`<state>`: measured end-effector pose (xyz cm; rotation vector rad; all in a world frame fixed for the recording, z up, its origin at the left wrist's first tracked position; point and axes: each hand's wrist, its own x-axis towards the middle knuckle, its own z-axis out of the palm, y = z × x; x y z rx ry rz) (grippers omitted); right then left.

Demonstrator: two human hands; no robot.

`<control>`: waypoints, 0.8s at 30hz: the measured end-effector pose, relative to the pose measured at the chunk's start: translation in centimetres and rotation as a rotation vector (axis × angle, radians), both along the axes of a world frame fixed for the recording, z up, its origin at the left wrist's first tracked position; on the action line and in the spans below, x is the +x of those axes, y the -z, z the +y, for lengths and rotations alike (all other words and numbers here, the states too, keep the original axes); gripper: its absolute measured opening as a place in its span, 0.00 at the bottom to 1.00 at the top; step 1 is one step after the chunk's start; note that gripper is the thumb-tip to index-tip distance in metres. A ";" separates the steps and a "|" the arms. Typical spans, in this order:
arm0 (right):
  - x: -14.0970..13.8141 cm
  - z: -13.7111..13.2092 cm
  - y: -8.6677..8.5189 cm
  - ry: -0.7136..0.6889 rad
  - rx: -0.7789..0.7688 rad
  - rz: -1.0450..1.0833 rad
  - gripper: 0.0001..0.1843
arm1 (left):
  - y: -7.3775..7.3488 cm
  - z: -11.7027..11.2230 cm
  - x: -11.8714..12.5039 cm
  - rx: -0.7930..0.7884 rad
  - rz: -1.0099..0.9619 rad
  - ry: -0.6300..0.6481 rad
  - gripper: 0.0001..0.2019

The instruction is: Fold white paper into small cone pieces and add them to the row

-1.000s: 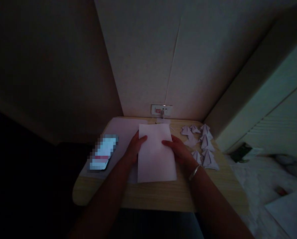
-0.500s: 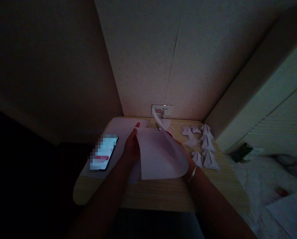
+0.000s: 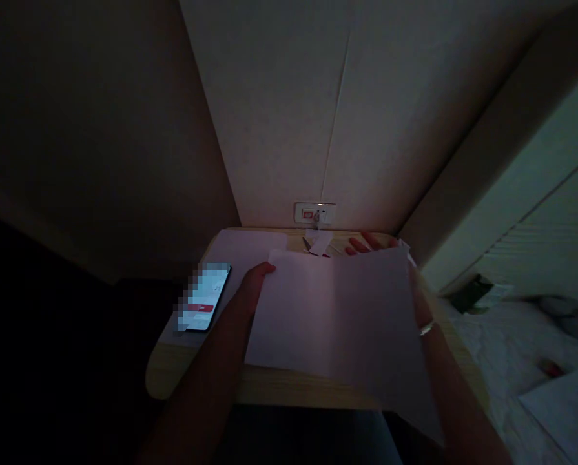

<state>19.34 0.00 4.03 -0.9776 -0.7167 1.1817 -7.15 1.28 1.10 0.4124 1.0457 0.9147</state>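
Observation:
A large white sheet of paper (image 3: 334, 310) is spread open above the small wooden table (image 3: 289, 384). My left hand (image 3: 256, 279) pinches its upper left corner. My right hand (image 3: 373, 244) holds the sheet's upper right edge from behind, only fingertips showing over the top; a bracelet shows on that wrist. The sheet hides the folded paper shapes that lie on the right of the table.
A phone (image 3: 205, 296) with a lit screen lies on the table's left part, on a pale sheet (image 3: 245, 248). Small paper scraps (image 3: 320, 240) sit below a wall socket (image 3: 314, 212). A bed with another white sheet (image 3: 562, 407) is at the right.
The folded sheet has been opened out to full width. My right hand swung from its right edge up and to the right; the sheet now covers the folded paper shapes.

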 end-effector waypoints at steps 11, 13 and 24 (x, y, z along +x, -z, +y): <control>1.5 -1.1 -2.8 -0.684 -0.097 -0.685 0.22 | 0.8 -2.0 1.0 0.214 0.058 0.449 0.07; -0.4 -2.0 -1.4 -0.795 -0.095 -0.671 0.23 | 0.9 -2.2 1.2 0.243 0.068 0.503 0.06; 1.7 -4.1 0.5 -0.208 -0.290 -0.629 0.15 | 0.6 -0.5 0.0 0.381 -0.181 0.203 0.17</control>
